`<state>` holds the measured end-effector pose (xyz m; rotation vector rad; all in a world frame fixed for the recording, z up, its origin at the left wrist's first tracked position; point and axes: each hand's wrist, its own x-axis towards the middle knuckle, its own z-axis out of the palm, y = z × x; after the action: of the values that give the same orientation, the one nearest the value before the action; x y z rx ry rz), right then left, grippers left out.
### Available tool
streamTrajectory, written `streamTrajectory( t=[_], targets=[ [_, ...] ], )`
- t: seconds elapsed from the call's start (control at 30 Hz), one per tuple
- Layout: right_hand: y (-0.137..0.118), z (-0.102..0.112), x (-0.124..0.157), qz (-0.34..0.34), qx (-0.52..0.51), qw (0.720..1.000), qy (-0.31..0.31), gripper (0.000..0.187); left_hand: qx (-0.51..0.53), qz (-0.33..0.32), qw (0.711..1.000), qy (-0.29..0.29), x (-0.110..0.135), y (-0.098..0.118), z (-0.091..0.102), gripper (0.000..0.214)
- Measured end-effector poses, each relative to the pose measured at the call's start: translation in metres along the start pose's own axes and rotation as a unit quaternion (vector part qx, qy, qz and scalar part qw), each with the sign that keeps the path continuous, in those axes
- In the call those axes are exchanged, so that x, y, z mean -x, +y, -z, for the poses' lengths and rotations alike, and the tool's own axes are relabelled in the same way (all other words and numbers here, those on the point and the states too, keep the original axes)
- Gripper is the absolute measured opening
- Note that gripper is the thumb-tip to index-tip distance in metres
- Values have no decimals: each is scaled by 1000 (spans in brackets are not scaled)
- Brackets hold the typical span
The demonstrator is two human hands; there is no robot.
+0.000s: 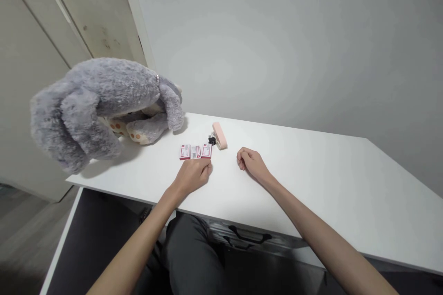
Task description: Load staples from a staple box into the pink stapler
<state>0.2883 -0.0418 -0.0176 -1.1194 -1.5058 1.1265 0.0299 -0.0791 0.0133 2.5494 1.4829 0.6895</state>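
My left hand (194,175) rests on the white desk, closed in a fist, knuckles close to three small boxes. These are the left box (184,151), the middle box (195,152) and the right box (206,150), in a row with white labelled tops and red edges. Behind them lies a pink stapler (219,135), and a small black object (212,140), perhaps a staple remover, is beside it. To the right of the stapler, my right hand (251,162) is also curled into a fist on the desktop. Nothing shows in either hand.
A big grey-purple plush toy (114,85) sits over the left end of the white desk (311,175). The wall (277,46) stands directly behind the desk. Under the front edge is a silvery case (252,237) with black handles, near my legs.
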Motion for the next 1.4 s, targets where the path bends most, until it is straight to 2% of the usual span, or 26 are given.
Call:
streamTrajectory(
  t=[1.4],
  targets=[
    [-3,0,1,-6,-5,1000,-1,18,-2,8,1000,-7,0,2,1,27]
  ],
)
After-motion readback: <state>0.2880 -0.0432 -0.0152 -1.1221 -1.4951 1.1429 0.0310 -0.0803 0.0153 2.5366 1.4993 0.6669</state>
